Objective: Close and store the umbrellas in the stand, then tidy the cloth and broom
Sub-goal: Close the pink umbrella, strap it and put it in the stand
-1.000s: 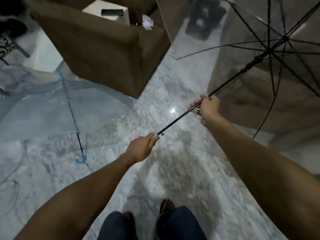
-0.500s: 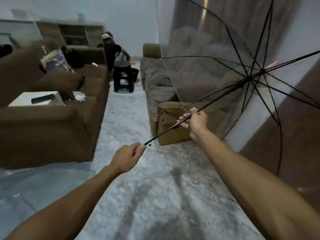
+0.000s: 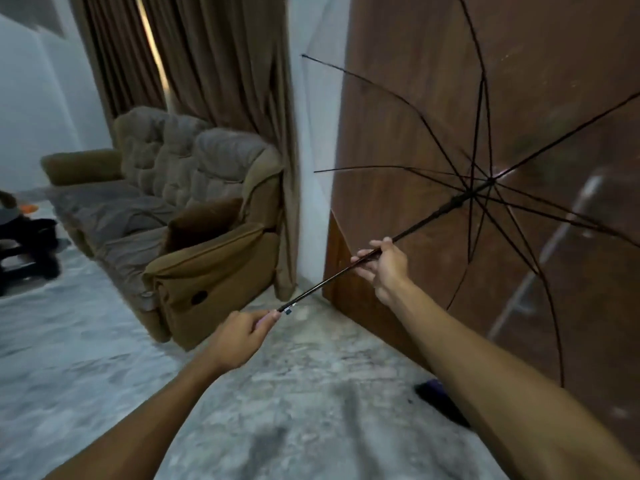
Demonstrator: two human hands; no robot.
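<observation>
I hold a clear umbrella (image 3: 433, 216) with a black shaft and black ribs, its canopy spread open at the right. My left hand (image 3: 239, 337) grips the pink handle at the shaft's lower end. My right hand (image 3: 384, 263) is curled round the shaft higher up, below the runner. The canopy faces a brown wooden door (image 3: 415, 116). The handle is mostly hidden inside my left fist. No umbrella stand, cloth or broom is in view.
A brown recliner sofa (image 3: 194, 237) stands at the left against brown curtains (image 3: 207, 64). A white wall corner (image 3: 311, 202) separates them from the door. A dark purple object (image 3: 440, 400) lies on the marble floor (image 3: 104, 358) by my right arm. Dark furniture (image 3: 24, 244) sits at far left.
My view has swung up and to the right, from the floor to the door. The second clear umbrella on the floor has left the view. Both hands keep their grip.
</observation>
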